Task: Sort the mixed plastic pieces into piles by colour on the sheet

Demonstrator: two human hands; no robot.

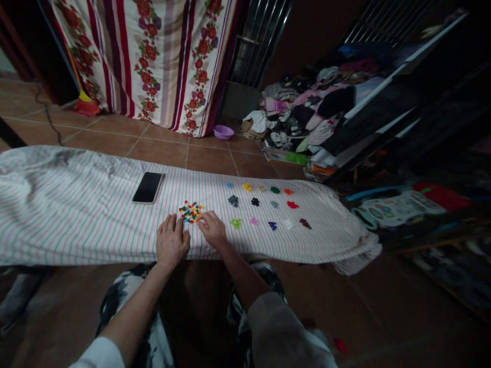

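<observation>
A mixed pile of tiny colourful pieces (191, 211), red, yellow, green and white among them, lies on a striped cloth (95, 225). My left hand (171, 240) rests on the cloth at the pile's near left edge, fingers stretched out. At the pile's right edge, my right hand (212, 228) has its thumb and fingertips pinched together; what is between them is too small to make out. To the right are small single-colour heaps in rows, including dark grey pieces (233, 201), yellow pieces (247, 187), lime green pieces (236, 223), red pieces (292, 205) and brown pieces (305, 223).
A smartphone (148, 187) with a dark screen lies left of the pile. Beyond the cloth-covered surface are a floral curtain (172, 61), a purple basin (223, 132) and a red broom head (86, 106). Heaped clothes (307, 110) fill the back right.
</observation>
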